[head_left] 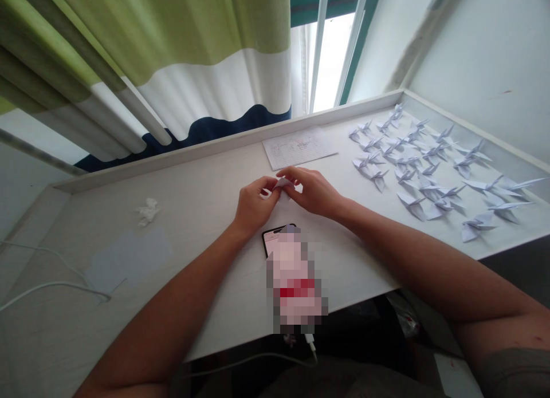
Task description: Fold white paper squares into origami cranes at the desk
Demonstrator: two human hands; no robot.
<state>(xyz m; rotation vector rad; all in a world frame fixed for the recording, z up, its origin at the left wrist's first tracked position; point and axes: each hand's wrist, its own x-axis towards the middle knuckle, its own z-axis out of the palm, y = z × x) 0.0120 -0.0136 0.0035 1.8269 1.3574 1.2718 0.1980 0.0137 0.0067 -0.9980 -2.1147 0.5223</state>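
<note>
My left hand [254, 203] and my right hand [313, 190] meet at the middle of the white desk [206, 209]. Both pinch a small folded piece of white paper [284, 183] between their fingertips, just above the desk top. Much of the paper is hidden by my fingers. A phone [292, 278] lies face up near the desk's front edge, right under my wrists, with a white cable plugged into its near end.
Several folded white paper cranes [429, 163] are spread over the right side of the desk. A printed sheet [299, 146] lies behind my hands. A crumpled white scrap [147, 211], paper squares [129, 257] and a white cable [55, 286] lie left. A striped curtain [172, 60] hangs behind.
</note>
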